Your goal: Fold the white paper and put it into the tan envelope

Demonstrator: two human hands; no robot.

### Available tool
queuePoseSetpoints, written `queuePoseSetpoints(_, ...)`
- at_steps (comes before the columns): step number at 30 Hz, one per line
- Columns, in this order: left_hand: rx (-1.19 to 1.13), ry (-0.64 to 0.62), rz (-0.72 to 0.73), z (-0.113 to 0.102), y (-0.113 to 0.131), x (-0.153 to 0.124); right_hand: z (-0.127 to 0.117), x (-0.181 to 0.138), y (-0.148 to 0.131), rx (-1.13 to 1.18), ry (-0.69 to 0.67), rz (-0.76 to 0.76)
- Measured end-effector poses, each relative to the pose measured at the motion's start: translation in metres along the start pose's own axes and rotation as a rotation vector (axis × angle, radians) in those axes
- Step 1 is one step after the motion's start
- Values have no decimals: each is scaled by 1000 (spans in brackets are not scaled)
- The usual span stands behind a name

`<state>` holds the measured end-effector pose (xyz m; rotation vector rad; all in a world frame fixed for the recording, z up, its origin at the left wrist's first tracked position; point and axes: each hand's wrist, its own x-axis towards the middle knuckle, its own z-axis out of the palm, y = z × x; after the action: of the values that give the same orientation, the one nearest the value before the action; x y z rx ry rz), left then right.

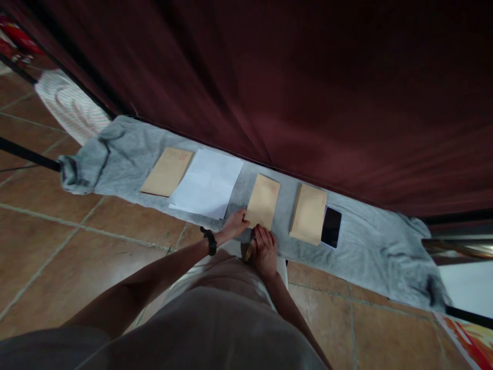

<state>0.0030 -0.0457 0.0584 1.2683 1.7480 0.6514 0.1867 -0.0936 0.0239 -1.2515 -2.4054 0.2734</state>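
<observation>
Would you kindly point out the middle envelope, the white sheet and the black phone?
middle envelope [263, 200], head view, middle of its face.
white sheet [208, 182], head view, its centre.
black phone [332, 226], head view, screen middle.

Ref: middle envelope [263, 201], on cloth [123, 154]. Paper sheet [208, 183] just left of it, left envelope [166, 171] further left. Right envelope [308, 213] to the right, phone [332, 226] beyond. Curtain [308, 77] behind. Left hand [235, 224] and right hand [265, 250] at its near edge.

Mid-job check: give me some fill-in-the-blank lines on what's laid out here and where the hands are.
___ brown envelopes lie on the grey cloth.
The left hand and right hand meet at the near edge of the ___ envelope.
A black ___ lies beside the right-hand envelope.
Missing: three; middle; phone.
</observation>
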Motion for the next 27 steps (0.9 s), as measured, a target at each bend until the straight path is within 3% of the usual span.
queuePoseSetpoints(5,-15,65,23,2,5,-5,-3,14,-3,37,22,65)
queuePoseSetpoints(12,-190,-5,31,9,10,-10,-8,28,-4,-3,106,110)
queuePoseSetpoints(16,-438,-59,64,10,22,-15,-18,32,1,70,136,141)
queuePoseSetpoints(19,-615,-44,55,9,28,-20,-29,38,6,276,247,268)
queuePoseSetpoints(24,-666,19,-67,11,26,-27,-43,51,13,861,557,656)
queuePoseSetpoints(27,-689,-53,-69,17,27,-28,-41,56,11,1174,571,766)
